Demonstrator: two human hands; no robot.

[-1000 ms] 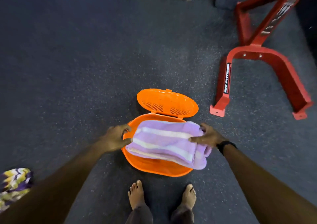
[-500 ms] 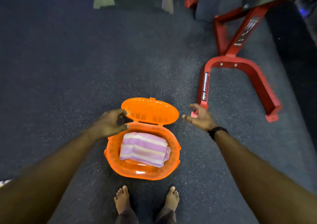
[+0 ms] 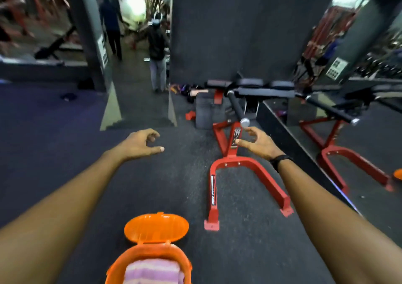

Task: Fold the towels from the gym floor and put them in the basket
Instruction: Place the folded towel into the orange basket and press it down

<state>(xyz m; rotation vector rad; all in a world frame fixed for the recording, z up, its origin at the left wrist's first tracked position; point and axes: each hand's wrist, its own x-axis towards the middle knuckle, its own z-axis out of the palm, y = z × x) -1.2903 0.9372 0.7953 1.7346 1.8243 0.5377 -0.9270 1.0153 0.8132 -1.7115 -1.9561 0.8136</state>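
An orange basket stands on the floor at the bottom edge of the view, its hinged lid standing open behind it. A folded towel with purple and white stripes lies inside it. My left hand is stretched out far above and beyond the basket, empty, with fingers loosely curled and apart. My right hand is also held out in the air, empty, fingers spread, with a black band on the wrist.
A red gym machine frame stands on the dark rubber floor right of the basket. A mirror wall runs along the right. Ahead, a doorway mirror shows two people standing. Small items lie by the far wall.
Both hands let go of the towel, which now lies in the basket, and rose away from it. The view tilted up from the floor toward the room.
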